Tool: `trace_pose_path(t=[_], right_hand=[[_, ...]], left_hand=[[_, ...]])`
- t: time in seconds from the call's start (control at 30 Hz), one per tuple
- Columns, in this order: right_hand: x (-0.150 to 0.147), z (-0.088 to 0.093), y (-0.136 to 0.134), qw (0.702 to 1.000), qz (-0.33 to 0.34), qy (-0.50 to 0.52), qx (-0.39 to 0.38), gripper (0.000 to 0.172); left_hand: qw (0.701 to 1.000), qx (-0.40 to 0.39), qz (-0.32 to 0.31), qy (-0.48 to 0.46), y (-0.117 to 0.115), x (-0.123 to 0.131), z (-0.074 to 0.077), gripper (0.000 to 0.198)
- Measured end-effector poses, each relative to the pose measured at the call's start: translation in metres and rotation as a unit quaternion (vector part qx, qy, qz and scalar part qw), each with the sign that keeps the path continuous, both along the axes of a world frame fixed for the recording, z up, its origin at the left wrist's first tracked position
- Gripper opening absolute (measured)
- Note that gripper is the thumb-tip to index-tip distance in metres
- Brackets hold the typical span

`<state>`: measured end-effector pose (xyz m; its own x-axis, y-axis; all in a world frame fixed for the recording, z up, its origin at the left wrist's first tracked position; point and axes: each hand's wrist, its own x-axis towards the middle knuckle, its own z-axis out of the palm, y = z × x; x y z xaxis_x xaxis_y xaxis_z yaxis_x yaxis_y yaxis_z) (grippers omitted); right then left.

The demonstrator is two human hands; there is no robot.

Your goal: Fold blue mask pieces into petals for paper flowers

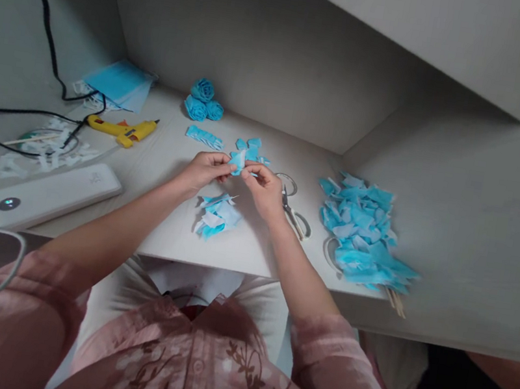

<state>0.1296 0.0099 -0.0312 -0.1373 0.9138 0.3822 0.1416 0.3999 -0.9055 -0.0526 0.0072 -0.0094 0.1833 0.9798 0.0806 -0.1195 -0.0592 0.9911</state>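
Between my two hands is a small blue-and-white piece of mask fabric (237,161), raised above the table. My left hand (209,170) pinches its left side, fingers closed. On the other side, my right hand (264,185) is closed too, thumb and fingertips at the fabric's right edge. Just behind the hands lie several loose blue petal-like pieces (254,146). Nearer to me is a small heap of blue and white scraps (218,215). Scissors (294,213) with white handles lie beside my right hand.
Three blue fabric roses (200,101) and a folded blue strip (204,138) stand toward the back. At left are a yellow glue gun (124,130), flat masks (117,83), white scraps and a white power bank (52,194). A big blue fabric pile (360,217) covers sticks (395,301) at right.
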Motion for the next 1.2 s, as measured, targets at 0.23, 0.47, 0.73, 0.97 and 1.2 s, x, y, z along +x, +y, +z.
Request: trace_pose_path(t=[0.23, 0.47, 0.73, 0.97, 1.2], right_hand=[[-0.0028, -0.0019, 0.0021, 0.997, 0.011, 0.060, -0.056, 0.037], [-0.0024, -0.0050, 0.0043, 0.997, 0.005, 0.051, -0.058, 0.055], [-0.0022, -0.0042, 0.0029, 0.999, 0.005, 0.027, -0.035, 0.047], [-0.0023, -0.0037, 0.0014, 0.998, 0.022, 0.027, -0.046, 0.051], [-0.0037, 0.0016, -0.0014, 0.994, 0.059, 0.054, -0.081, 0.051]], left_hand=[[1.000, 0.001, -0.010, 0.006, -0.0009, 0.0002, -0.0002, 0.044], [0.999, -0.002, -0.036, 0.012, 0.0003, -0.0001, -0.0023, 0.042], [0.999, -0.010, -0.035, 0.025, 0.0005, 0.0004, -0.0034, 0.037], [0.999, 0.000, -0.038, 0.024, 0.0005, 0.0006, -0.0038, 0.032], [0.999, -0.005, -0.041, 0.022, -0.0014, 0.0017, -0.0009, 0.032]])
